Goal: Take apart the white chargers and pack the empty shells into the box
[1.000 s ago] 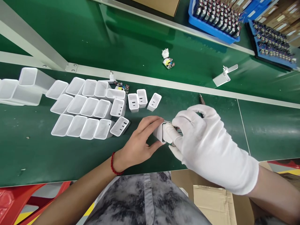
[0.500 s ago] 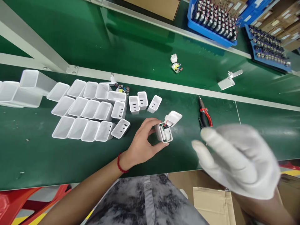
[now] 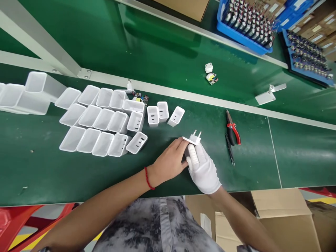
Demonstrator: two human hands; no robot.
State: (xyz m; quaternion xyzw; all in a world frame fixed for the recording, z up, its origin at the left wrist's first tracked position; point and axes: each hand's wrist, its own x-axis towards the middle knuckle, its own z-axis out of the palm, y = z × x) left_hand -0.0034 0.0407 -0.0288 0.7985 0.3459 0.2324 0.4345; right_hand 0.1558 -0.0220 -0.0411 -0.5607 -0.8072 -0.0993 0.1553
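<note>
My bare left hand [image 3: 169,162], with a red bracelet at the wrist, is closed around a white charger housing that is mostly hidden between my hands. My right hand [image 3: 203,169], in a white glove, is closed on the same charger from the right. On top, the white plug cap [image 3: 194,139] is tilted, with its two pins pointing up. Left of my hands stand rows of open white housings [image 3: 102,117], some with port slots. To the right lie red and black pliers [image 3: 232,131] and black tweezers [image 3: 230,150].
On the back ledge are a small circuit board [image 3: 211,78] and a white plug part [image 3: 265,97]. Blue trays of components [image 3: 244,40] stand on the upper shelf. A grey slanted post [image 3: 39,38] rises at the left. Cardboard boxes [image 3: 283,204] sit below the front edge.
My right hand has come in from the right and closed on the charger. The cap, which was flipped open beside the housing, is now over it with its pins up. The view has shifted slightly.
</note>
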